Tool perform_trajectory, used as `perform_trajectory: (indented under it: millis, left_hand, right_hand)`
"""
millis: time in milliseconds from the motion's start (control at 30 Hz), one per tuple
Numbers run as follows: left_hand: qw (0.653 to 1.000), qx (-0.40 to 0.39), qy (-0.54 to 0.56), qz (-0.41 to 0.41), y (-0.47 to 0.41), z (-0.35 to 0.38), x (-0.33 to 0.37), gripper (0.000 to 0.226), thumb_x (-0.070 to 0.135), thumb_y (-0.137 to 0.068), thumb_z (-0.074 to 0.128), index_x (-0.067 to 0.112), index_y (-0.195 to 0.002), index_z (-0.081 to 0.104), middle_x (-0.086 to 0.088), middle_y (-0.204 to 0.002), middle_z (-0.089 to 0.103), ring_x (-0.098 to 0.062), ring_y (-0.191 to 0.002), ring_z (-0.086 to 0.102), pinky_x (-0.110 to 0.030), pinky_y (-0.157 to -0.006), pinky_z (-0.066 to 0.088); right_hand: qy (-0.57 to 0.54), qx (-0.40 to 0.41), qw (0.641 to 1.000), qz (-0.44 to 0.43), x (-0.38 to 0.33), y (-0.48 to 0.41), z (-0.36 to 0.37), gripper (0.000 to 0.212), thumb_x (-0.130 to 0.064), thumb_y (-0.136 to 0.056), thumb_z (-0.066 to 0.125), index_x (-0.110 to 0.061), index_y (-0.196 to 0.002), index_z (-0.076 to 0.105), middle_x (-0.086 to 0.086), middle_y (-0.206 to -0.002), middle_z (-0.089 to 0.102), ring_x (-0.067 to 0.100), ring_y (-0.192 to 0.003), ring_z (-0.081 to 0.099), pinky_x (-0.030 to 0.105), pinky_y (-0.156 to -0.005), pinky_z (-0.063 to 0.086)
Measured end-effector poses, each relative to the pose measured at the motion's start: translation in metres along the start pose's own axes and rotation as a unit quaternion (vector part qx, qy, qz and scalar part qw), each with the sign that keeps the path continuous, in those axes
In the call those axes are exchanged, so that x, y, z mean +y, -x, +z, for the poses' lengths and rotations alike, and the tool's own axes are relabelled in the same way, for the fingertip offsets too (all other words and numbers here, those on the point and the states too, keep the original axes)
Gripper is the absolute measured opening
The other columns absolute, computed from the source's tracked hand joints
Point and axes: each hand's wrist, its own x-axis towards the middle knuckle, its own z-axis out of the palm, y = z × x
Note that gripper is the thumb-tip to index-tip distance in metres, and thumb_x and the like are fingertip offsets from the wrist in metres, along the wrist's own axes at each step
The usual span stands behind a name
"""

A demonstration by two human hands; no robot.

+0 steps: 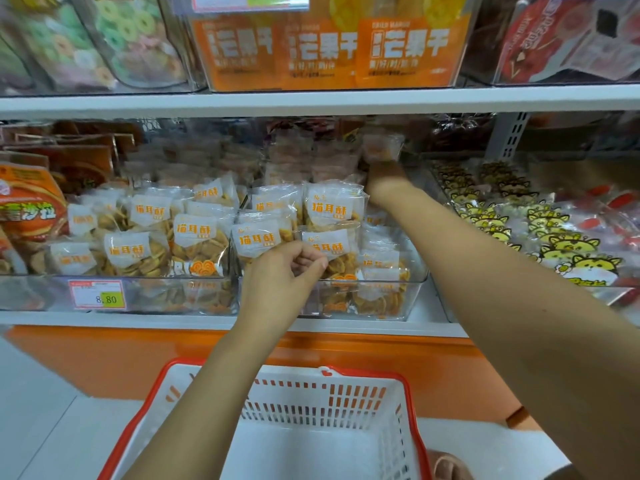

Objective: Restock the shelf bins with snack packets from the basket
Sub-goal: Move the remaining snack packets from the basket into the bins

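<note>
Shelf bin (412,299): left hand (284,271), right hand (382,178) grip packets (327,241).

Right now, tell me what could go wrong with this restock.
1. The right hand holds a back packet over packets heaped above the clear bin rim; adding it may start a slide.
2. The left hand pinches a front packet; a tug might pull it over the edge.
3. The right forearm could brush the cat-print packets.
</note>
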Motion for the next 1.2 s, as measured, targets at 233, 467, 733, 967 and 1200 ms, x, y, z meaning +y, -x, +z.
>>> perform_trajectory:
  millis: [233, 467, 733, 967, 1200]
  left_hand:
    - [1.000, 0.002, 0.000, 0.004, -0.001, 0.000, 0.000, 0.006, 0.026, -0.088, 0.064, 0.028, -0.084, 0.068, 0.017, -0.075, 0.062, 0.005, -0.070, 0.055, -0.003, -0.061, 0.041]
    - [0.991, 0.087, 0.098, 0.030, 0.031, -0.007, 0.001, 0.014, 0.026, -0.092, 0.061, 0.021, -0.080, 0.064, 0.008, -0.071, 0.061, -0.002, -0.068, 0.055, -0.008, -0.060, 0.041]
    - [0.999, -0.018, 0.022, -0.042, 0.084, -0.019, -0.050, 0.038, 0.041, -0.090, 0.057, 0.011, -0.067, 0.054, -0.007, -0.063, 0.059, -0.022, -0.063, 0.057, -0.038, -0.060, 0.046]
    - [0.978, -0.039, -0.121, -0.167, 0.147, -0.034, -0.137, 0.011, 0.018, -0.087, 0.065, 0.019, -0.079, 0.057, 0.006, -0.074, 0.063, -0.017, -0.073, 0.062, -0.026, -0.060, 0.045]
    - [0.909, -0.130, -0.272, -0.289, 0.223, -0.037, -0.204, 0.007, 0.016, -0.088, 0.059, 0.013, -0.082, 0.057, -0.004, -0.084, 0.067, -0.023, -0.081, 0.063, -0.029, -0.064, 0.045]
  right_hand:
    - [-0.049, 0.109, 0.993, -0.017, 0.001, 0.032, -0.011, 0.031, -0.009, -0.094, 0.045, 0.003, -0.121, 0.056, 0.021, -0.125, 0.056, 0.034, -0.116, 0.052, 0.033, -0.089, 0.044]
    - [-0.240, 0.238, 0.941, 0.017, -0.001, 0.119, -0.014, 0.034, -0.030, -0.097, 0.050, -0.003, -0.079, 0.060, 0.010, -0.074, 0.060, 0.027, -0.072, 0.057, 0.033, -0.060, 0.037]
    - [-0.347, 0.007, 0.928, -0.133, -0.026, 0.246, 0.026, 0.041, -0.041, -0.092, 0.057, -0.015, -0.060, 0.052, -0.003, -0.054, 0.044, 0.009, -0.052, 0.041, 0.027, -0.054, 0.036]
    - [-0.184, -0.340, 0.919, -0.082, -0.012, 0.272, 0.127, 0.025, 0.002, -0.085, 0.059, -0.015, -0.103, 0.061, 0.003, -0.128, 0.057, 0.023, -0.114, 0.055, 0.024, -0.081, 0.050]
    - [-0.045, -0.487, 0.872, -0.027, 0.012, 0.321, 0.234, 0.032, -0.004, -0.089, 0.052, 0.001, -0.119, 0.062, 0.018, -0.116, 0.062, 0.029, -0.098, 0.058, 0.034, -0.089, 0.047]
